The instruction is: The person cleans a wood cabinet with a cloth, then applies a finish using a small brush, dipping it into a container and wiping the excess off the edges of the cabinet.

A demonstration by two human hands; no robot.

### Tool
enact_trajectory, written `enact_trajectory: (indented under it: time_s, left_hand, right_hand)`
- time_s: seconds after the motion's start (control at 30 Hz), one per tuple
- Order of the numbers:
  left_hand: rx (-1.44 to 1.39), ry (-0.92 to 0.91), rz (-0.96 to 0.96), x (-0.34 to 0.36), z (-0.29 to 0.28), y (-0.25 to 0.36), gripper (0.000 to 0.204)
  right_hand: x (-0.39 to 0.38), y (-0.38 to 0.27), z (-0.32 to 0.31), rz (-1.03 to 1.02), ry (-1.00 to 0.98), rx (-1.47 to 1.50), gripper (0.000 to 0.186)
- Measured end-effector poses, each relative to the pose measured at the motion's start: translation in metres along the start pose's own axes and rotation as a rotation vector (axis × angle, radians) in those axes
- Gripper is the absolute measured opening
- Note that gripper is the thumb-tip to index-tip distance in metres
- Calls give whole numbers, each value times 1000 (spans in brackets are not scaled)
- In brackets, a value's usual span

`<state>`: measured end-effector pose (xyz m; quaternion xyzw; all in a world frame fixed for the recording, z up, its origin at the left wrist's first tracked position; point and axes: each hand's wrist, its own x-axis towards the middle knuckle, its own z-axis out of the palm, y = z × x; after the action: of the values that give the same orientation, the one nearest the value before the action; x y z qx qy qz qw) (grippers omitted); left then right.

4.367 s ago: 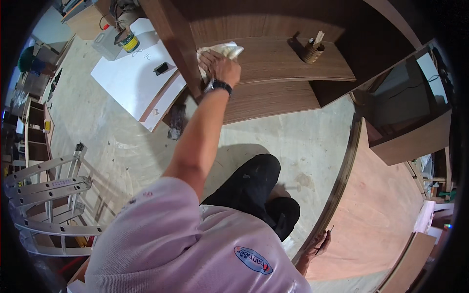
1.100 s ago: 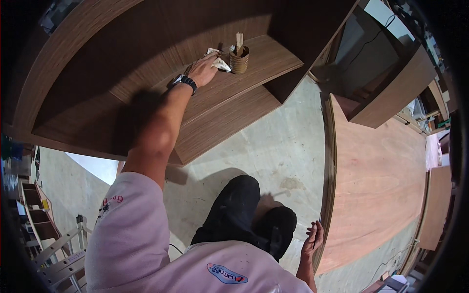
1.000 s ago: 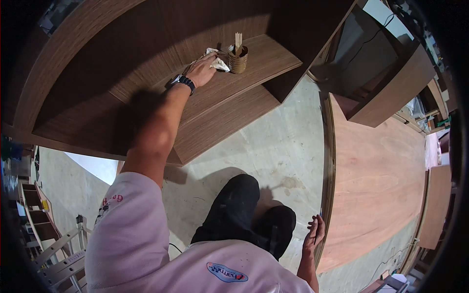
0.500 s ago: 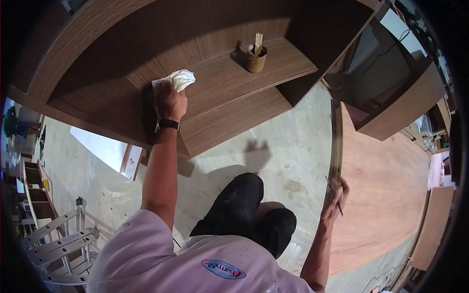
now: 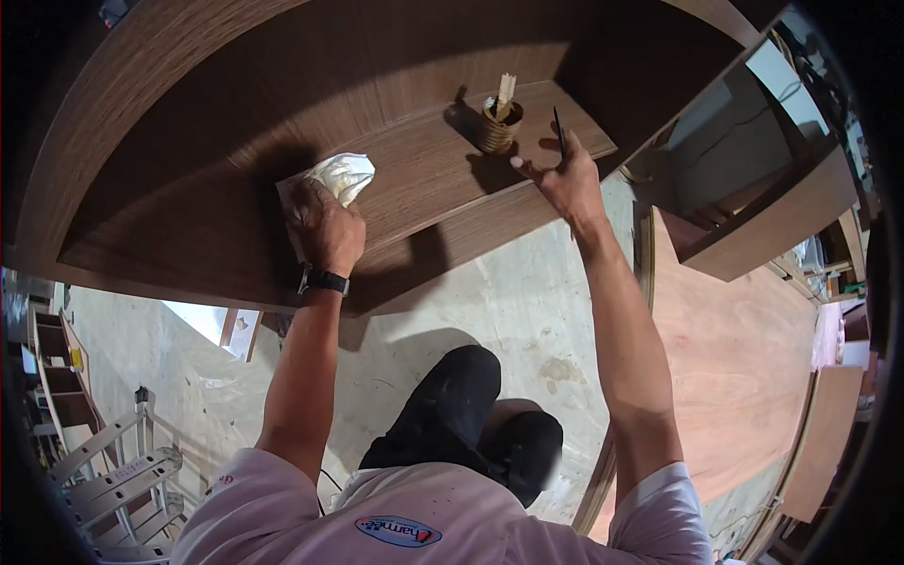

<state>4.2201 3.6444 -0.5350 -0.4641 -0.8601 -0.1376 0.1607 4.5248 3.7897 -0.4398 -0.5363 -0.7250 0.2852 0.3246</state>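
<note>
My left hand (image 5: 325,226) grips a crumpled white cloth (image 5: 347,174) against the dark wood-grain cabinet, at the left end of its shelf (image 5: 405,179). A dark-strapped watch is on that wrist. Over the right part of the shelf, my right hand (image 5: 572,182) carries a thin dark stick-like tool (image 5: 557,127) among its fingers; its exact kind is unclear. Thumb and forefinger are spread toward a ribbed brownish can (image 5: 499,132), without touching it. Pale wooden sticks (image 5: 508,88) stand up out of the can.
A large pale plywood sheet (image 5: 725,348) lies to the right, below a curved wooden piece (image 5: 763,212). At lower left stands an aluminium stepladder (image 5: 122,471). My dark-trousered knees (image 5: 452,395) are over the stained concrete floor (image 5: 395,330).
My right hand has risen from beside the plywood edge to the shelf near the can, bringing the thin tool along. The left hand and cloth have shifted slightly down.
</note>
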Motion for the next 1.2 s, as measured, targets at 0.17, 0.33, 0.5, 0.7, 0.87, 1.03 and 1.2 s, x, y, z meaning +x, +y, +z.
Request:
enact_trajectory:
  time_s: [0.17, 0.33, 0.5, 0.7, 0.87, 1.03, 1.2]
  left_hand:
    - [-18, 15, 13, 3, -5, 4, 70]
    - [-56, 15, 11, 4, -8, 4, 71]
    - [-129, -48, 7, 0, -15, 3, 72]
    - [-209, -238, 92, -48, -49, 10, 72]
    - [-175, -284, 186, -74, -75, 14, 75]
    - [-234, -236, 267, -77, -73, 12, 71]
    - [-361, -244, 399, -77, -63, 51, 72]
  right_hand:
    - [53, 15, 34, 8, -77, 110, 107]
    - [66, 21, 50, 15, -115, 248, 99]
    - [56, 8, 71, -26, -105, 290, 87]
    - [28, -44, 114, -90, -135, 115, 95]
    - [7, -87, 144, -82, -189, -84, 97]
    - [-10, -120, 149, -102, -241, -43, 81]
    - [-8, -108, 113, -87, -275, -134, 88]
